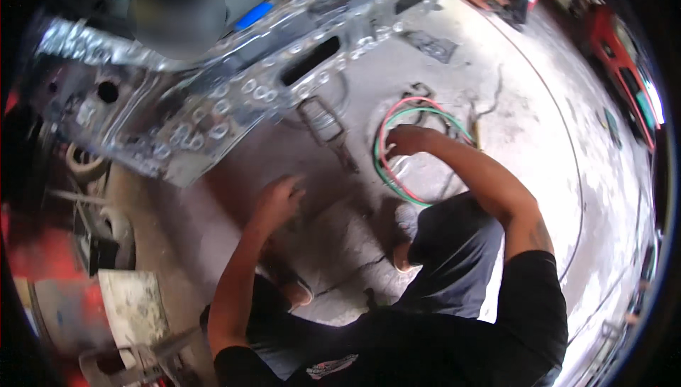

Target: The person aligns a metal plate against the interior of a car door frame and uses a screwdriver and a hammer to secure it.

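Room separates the hands (279,202); a metal panel (245,78) blocks forward-left.

Metal panel (237,82): silver-grey, spotted with pale rings. We note a bright blue strip (254,15) at its far edge. Right of the panel we log one red hose (412,99), one green hose (425,109). Nearer us than the panel: black shirt (440,344) with a pale-and-red print, dark trousers (454,259).

- We hold our left hand (278,200) ahead, fingers (293,185) loosely parted.
- Our right hand (409,140) reaches farther forward, fingers curling down.
- Our right elbow (520,208) bends outward.
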